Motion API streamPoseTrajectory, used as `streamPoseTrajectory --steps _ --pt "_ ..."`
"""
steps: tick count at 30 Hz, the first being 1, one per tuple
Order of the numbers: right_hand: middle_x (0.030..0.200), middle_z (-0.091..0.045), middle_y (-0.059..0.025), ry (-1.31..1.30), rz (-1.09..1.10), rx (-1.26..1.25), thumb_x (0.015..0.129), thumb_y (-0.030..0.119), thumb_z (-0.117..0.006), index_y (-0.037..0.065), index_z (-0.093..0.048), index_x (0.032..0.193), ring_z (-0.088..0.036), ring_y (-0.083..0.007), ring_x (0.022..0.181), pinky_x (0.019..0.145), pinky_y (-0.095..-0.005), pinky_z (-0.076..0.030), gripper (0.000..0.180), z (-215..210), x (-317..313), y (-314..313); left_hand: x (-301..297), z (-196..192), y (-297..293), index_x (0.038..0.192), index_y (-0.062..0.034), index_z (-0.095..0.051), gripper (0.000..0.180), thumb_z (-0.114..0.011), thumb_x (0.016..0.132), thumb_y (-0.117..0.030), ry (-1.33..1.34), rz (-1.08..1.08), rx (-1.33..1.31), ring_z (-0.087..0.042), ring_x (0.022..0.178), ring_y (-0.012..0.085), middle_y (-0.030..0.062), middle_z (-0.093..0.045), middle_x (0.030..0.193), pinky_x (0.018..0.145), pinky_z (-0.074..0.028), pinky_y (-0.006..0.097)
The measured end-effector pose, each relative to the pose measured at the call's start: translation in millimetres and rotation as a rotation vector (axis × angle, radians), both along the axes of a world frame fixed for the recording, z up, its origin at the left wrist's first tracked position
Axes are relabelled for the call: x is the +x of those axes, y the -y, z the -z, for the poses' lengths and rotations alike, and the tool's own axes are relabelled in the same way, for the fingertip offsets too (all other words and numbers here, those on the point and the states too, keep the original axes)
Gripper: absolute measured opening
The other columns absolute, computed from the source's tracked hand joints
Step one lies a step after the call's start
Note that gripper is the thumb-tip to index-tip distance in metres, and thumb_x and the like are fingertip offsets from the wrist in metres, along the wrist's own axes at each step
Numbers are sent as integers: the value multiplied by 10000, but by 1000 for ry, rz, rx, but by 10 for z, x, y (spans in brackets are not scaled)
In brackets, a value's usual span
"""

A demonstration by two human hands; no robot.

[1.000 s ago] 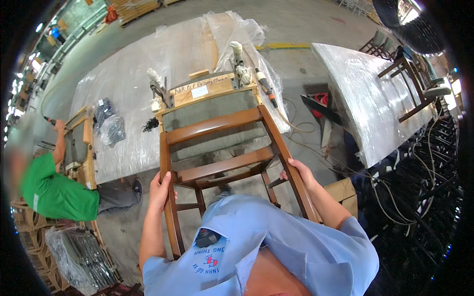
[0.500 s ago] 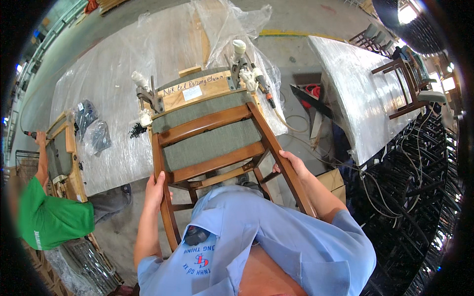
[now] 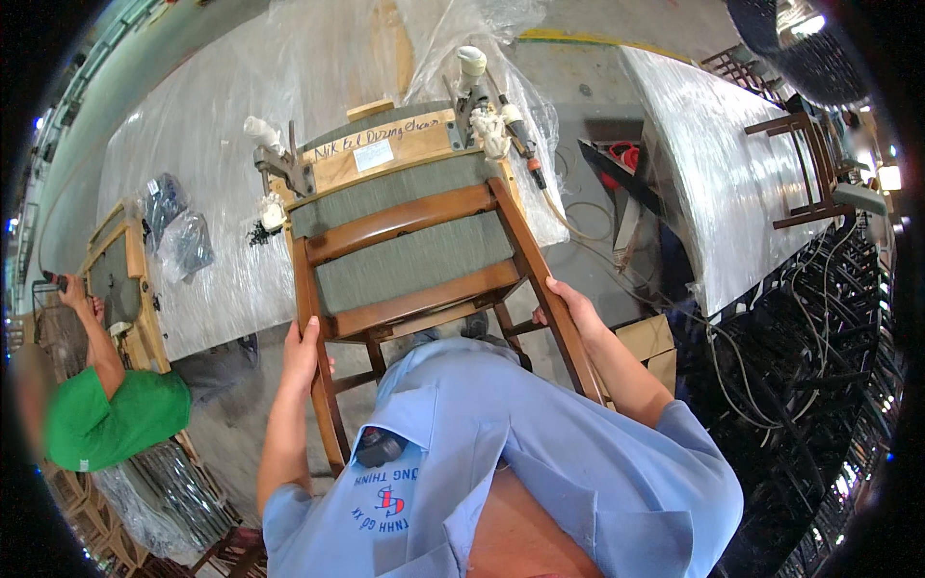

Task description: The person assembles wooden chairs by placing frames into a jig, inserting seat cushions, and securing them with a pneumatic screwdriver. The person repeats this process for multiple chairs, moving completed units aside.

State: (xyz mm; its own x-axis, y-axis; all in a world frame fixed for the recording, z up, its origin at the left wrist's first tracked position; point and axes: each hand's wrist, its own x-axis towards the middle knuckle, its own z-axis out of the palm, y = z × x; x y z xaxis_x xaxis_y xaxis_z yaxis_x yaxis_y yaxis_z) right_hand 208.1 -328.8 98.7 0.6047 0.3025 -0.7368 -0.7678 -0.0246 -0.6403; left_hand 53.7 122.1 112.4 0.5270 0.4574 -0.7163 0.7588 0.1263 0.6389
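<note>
I hold a brown wooden chair [image 3: 405,220] with a grey-green padded seat, tipped so its seat faces me and rests against a wooden jig board [image 3: 385,159] on the plastic-covered table [image 3: 202,116]. My left hand [image 3: 302,354] grips the chair's left upright. My right hand [image 3: 570,306] grips the right upright. Two white-wrapped clamps [image 3: 479,96] stand at the jig's corners, one left, one right.
A person in a green shirt [image 3: 111,414] works at another chair frame [image 3: 120,289] on the left. A second plastic-covered table [image 3: 718,164] stands right, with a dark chair [image 3: 805,164] on it. Cables and stacked dark frames [image 3: 829,385] fill the right side. Bagged hardware [image 3: 178,231] lies on the table.
The chair and jig have come closer and higher in view as my head moved. Both hands keep their hold on the uprights.
</note>
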Motion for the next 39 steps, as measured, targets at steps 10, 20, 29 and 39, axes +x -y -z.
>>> streamPoseTrajectory --steps 10,20,29,39 --pt "830 -646 -117 53 -52 -151 973 432 -610 22 -597 1049 -631 -248 835 820 -361 -485 417 -10 62 -40 -24 53 -3 1384 -72 -456 518 -544 1033 -441 21 2 -37 -600 543 201 121 -625 1063 454 -521 341" --pt "1259 -561 -220 1501 -570 -633 847 169 -735 1 -587 1090 -514 -422 1217 1048 -479 -418 330 97 1162 -1851 589 404 -502 1455 126 -436 970 -533 943 -692 -70 174 8 -424 1433 335 266 -434 1536 1159 -343 399" --pt "1619 -259 -238 1519 -798 -977 969 449 -576 7 -417 1462 -209 -407 1515 1177 -655 -189 681 708 1487 -3090 743 646 -764 1479 -21 -477 964 -663 842 -721 -79 -52 -490 -510 1336 278 142 -538 1469 1111 -401 419" --pt "1632 -226 -242 1387 -941 -987 907 396 -629 -17 -436 1449 -151 -476 1514 1150 -720 -138 708 772 1294 -2979 548 1201 -642 1486 5 -440 876 -671 895 -599 -108 -134 -324 -490 1330 295 174 -480 1493 1107 -386 432"
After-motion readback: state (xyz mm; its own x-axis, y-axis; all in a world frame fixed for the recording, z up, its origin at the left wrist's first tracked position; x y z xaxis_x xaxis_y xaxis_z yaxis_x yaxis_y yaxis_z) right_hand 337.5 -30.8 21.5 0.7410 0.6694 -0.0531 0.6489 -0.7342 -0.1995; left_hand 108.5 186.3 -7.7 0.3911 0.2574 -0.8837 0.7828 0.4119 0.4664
